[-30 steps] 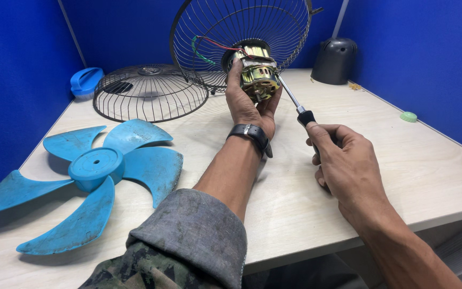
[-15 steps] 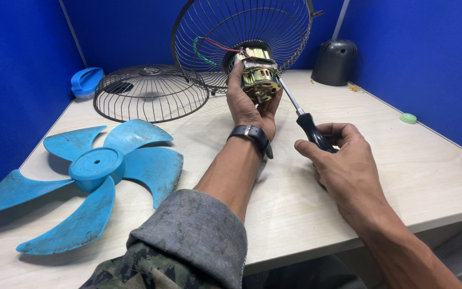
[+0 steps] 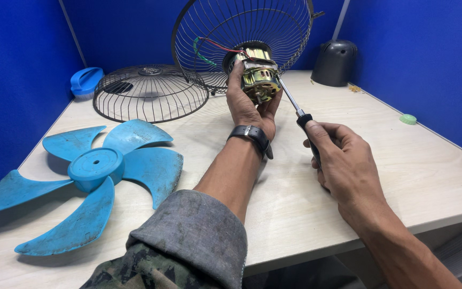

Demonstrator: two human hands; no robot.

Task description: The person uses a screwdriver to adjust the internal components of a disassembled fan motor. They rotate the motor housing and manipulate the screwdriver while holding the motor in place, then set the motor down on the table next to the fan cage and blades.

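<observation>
Holding a brass-coloured fan motor (image 3: 258, 75) above the bench (image 3: 306, 203) near its far edge, the left hand (image 3: 249, 104) wraps it tight. The right hand (image 3: 343, 155) clamps a screwdriver (image 3: 295, 107), tip at the motor.

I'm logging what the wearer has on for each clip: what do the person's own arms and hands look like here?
Both hands are bare, no gloves. The left hand has a dark wristwatch with a black strap on its wrist, and a grey cuff pushed up the forearm over a camouflage-patterned sleeve. The right hand and its forearm are uncovered, with no watch showing.
</observation>
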